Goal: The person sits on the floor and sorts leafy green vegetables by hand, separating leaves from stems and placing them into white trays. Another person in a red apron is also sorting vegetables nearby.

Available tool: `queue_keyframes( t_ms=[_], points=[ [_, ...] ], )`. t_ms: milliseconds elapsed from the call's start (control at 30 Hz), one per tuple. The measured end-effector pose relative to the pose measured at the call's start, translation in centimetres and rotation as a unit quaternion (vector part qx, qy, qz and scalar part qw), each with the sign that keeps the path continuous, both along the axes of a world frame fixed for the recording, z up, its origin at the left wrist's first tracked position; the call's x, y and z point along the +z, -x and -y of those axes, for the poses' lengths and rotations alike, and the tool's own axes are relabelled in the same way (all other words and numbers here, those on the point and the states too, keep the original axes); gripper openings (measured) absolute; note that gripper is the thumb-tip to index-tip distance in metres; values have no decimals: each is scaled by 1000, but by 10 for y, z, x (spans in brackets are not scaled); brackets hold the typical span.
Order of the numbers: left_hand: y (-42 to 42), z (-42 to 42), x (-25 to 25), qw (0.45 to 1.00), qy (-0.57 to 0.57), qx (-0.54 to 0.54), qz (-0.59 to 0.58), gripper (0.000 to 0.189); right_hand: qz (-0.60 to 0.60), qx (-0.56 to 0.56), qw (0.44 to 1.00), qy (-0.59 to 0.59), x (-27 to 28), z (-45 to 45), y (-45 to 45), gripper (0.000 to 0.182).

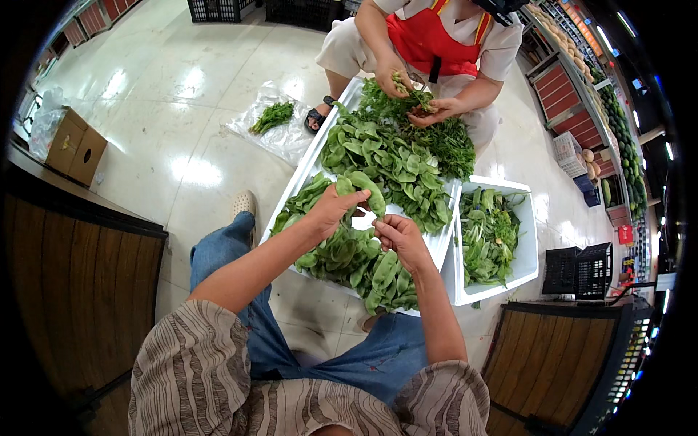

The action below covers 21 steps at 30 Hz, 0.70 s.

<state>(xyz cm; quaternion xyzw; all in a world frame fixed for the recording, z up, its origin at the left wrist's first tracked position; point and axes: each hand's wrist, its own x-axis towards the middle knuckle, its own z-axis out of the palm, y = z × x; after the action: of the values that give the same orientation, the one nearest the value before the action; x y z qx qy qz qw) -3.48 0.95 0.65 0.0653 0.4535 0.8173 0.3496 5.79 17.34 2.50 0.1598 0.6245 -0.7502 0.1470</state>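
My left hand point(334, 210) holds a few flat green bean pods above a white foam tray point(444, 237). One broad pod point(372, 192) curves down from its fingers, and my right hand point(401, 240) pinches the lower tip between thumb and forefinger. Below both hands lies a near heap of flat bean pods point(349, 253). Another pile of pods point(384, 158) spreads across the tray's middle. Leafy green herbs point(450, 147) cover the far end, where a co-worker's hands point(433, 110) hold a small bunch of greens point(419, 99).
At right stands a white foam box point(526, 261) of loose leaves. A plastic bag point(292, 139) with a bundle of greens point(274, 117) lies on the tiled floor. Wood-panelled stands point(82, 294) flank me; black crates point(591, 271) and a cardboard box point(76, 147) sit farther off. A person in a red apron point(431, 38) faces me.
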Motion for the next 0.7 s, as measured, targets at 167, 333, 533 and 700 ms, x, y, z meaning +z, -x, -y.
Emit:
queue_keyframes(
  t_ms=[167, 333, 533, 700],
  points=[
    [1, 2, -6, 1000, 2, 8, 9, 16, -9, 15, 1000, -14, -2, 2, 0, 16],
    [0, 3, -3, 1000, -10, 0, 25, 17, -19, 4, 1000, -1, -4, 4, -1, 17],
    [3, 6, -3, 999, -13, 3, 36, 14, -13, 19, 999, -36, -1, 10, 0, 17],
    [13, 11, -8, 996, -44, 34, 73, 15, -46, 23, 985, -166, -3, -2, 3, 16]
  ],
)
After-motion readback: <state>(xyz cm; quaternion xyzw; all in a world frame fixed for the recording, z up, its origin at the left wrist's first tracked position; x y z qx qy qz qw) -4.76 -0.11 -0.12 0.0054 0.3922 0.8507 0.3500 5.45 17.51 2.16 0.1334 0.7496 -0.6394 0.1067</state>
